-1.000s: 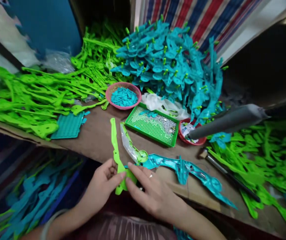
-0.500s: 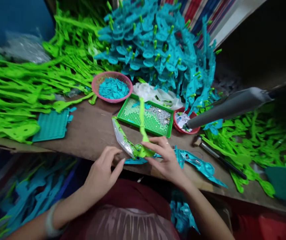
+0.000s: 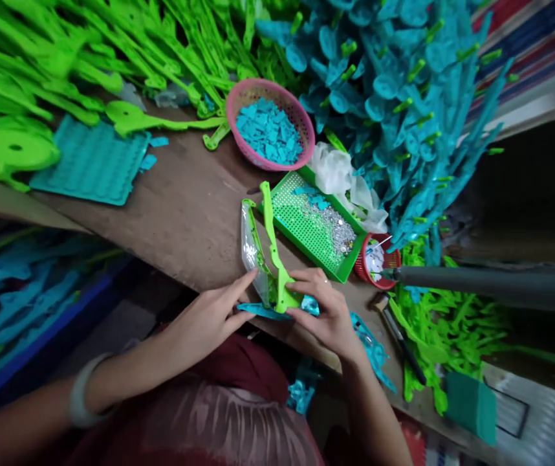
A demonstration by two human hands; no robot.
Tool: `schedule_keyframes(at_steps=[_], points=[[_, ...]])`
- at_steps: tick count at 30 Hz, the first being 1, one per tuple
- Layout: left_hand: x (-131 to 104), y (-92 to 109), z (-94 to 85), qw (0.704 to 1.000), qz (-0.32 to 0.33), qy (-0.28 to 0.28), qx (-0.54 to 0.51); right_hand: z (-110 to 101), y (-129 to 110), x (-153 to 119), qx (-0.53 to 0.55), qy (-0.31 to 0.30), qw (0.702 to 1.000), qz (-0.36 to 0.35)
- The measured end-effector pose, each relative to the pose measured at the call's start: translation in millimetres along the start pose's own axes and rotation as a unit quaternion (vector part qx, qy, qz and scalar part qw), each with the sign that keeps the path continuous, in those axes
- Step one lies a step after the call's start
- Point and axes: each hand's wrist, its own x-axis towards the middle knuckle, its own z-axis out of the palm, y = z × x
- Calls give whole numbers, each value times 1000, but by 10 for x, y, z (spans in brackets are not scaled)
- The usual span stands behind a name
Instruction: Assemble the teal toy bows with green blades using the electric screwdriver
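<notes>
My right hand (image 3: 323,307) pinches a bright green, long-armed plastic part (image 3: 281,288) at its wide lower end. Beside that, a green-edged piece with a clear, shiny cover (image 3: 252,249) stands at an angle. Both rest over a blue plastic part (image 3: 262,312) at the table's front edge. My left hand (image 3: 214,310) closes on the near left end: its index finger touches the clear cover and its thumb lies at the blue part. Where the pieces meet is partly hidden by my fingers. Another blue piece (image 3: 372,343) extends to the right, beyond my right wrist.
A green perforated tray (image 3: 301,243) holds small metal bits. Around it are a pink basket (image 3: 236,139) of blue pieces, a small red basket (image 3: 361,265) and a hammer (image 3: 406,346). Piles of green parts (image 3: 64,45) and blue parts (image 3: 379,90) rise behind. A grey pole (image 3: 471,279) juts in from the right.
My left hand has moved in and now touches the clear-covered piece and blue part. The green arm has swung left, nearer the clear cover. The camera view has turned.
</notes>
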Motion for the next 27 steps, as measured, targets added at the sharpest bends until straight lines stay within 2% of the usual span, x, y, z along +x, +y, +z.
schedule_keyframes(at_steps=[5, 9, 21, 24, 27], points=[[-143, -21, 12, 999, -24, 10, -30, 45, 19, 110, -4, -84, 996, 0], [-160, -24, 77, 997, -36, 40, -51, 81, 57, 107, -9, -94, 996, -4], [-164, -57, 181, 997, -67, 45, -11, 74, -112, 18, -161, -128, 978, -46], [-188, -34, 173, 997, -49, 45, 35, 101, -164, 20, -211, -138, 966, -61], [-197, 28, 151, 986, 19, 81, 145, 139, -162, -14, -241, -143, 956, -83]])
